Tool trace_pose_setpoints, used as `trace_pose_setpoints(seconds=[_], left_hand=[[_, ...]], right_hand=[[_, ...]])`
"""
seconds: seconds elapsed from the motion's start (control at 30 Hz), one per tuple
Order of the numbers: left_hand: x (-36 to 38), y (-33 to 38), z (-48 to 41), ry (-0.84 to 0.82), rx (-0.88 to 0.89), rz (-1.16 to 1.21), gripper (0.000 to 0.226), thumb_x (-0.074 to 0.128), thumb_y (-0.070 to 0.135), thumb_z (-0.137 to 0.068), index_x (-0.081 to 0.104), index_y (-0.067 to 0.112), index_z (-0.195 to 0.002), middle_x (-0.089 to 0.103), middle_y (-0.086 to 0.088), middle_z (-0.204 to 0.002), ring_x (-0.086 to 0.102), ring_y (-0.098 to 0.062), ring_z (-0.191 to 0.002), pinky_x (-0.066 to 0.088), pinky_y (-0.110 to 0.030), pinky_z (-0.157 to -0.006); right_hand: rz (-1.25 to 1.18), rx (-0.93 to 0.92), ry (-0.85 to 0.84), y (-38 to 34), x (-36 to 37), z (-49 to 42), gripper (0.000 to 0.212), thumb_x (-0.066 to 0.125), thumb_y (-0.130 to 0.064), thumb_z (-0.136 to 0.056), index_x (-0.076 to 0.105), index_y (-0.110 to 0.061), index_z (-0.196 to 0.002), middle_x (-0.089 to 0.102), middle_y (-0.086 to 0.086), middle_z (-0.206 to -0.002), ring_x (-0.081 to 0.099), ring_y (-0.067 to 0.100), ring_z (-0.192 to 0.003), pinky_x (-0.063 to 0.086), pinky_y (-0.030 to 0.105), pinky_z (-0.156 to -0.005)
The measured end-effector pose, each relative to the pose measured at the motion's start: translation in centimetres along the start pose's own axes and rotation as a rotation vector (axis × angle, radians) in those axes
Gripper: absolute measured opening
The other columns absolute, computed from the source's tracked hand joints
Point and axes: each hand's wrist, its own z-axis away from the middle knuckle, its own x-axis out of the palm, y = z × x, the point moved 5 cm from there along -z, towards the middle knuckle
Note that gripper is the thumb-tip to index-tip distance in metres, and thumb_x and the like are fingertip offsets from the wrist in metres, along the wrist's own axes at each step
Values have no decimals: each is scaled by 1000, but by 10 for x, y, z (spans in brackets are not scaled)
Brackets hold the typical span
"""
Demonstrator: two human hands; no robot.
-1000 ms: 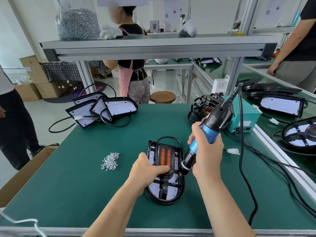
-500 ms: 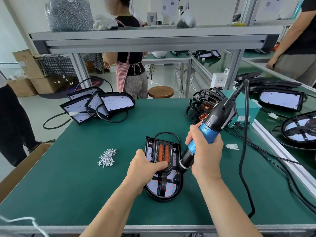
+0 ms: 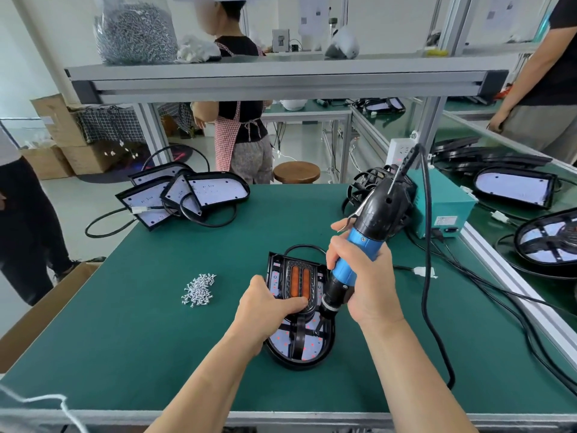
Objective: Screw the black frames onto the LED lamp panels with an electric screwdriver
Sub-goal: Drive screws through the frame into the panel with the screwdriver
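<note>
While the left hand [image 3: 265,310] curls its fingers over the left edge of the LED lamp panel [image 3: 307,350] and lays its thumb across the black frame [image 3: 299,334] to pin it down, the right hand [image 3: 365,282] wraps fully round the blue grip of the electric screwdriver [image 3: 368,242]. The tool leans away from the person, with its nose down at the panel's right edge, about halfway along. The bit itself is hidden behind the chuck, so whether it sits in a screw cannot be told.

The panel lies flat on the green table mat [image 3: 140,323], near the front edge, with the frame seated on top of it. Which of its screw holes are filled is too small to make out.

As a judgement, the job is early to middling. This one panel is being fastened. A stack of lamp panels [image 3: 193,195] at the far left of the mat shows bare white boards with no frames, so they seem to be waiting. A heap of loose frames [image 3: 359,189] sits at the far right behind the screwdriver. A small pile of screws [image 3: 199,290] lies left of the panel, near the left hand.
</note>
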Motion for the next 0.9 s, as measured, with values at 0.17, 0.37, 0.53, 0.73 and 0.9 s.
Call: trace_pose_setpoints(seconds=[0.17,0.37,0.53,0.73,0.9], left_hand=[[-1,0,1,-6,-22,7,78,87,45,-50,52,9,-110,67,-14,-114,66,-35,-109,55,-54,-94],[-4,-2,5,-6,-31,3,75,87,46,-57,53,9,-112,66,-13,-117,64,-32,-112,54,-52,-96],[-10,-10,2,14,22,-108,60,79,58,-73,60,14,-108,70,-2,-105,67,-21,-99,55,-45,-93],[-56,-18,1,361,133,-284,37,59,55,-94,63,19,-101,66,9,-93,64,-21,-97,42,-30,-78],[-121,-47,2,684,101,-260,9,64,19,-92,60,19,-84,64,1,-87,59,-22,-81,39,-33,-67]], right_hand=[[-122,-101,71,-27,-10,-15,14,71,-17,-74,67,-21,-87,50,7,-64,48,17,-56,42,22,-58],[-403,109,525,0,-67,-18,15,71,-19,-90,57,-16,-96,56,-5,-67,53,10,-59,46,19,-61],[-544,267,772,47,-99,7,15,69,-25,-95,57,-19,-86,61,-7,-78,57,6,-61,51,20,-70],[-634,300,605,64,-107,11,32,61,-50,-94,61,-18,-91,51,-9,-74,49,8,-60,33,24,-62],[-671,283,555,67,-110,13,33,60,-49,-93,61,-16,-95,50,-7,-75,48,8,-61,31,24,-62]])
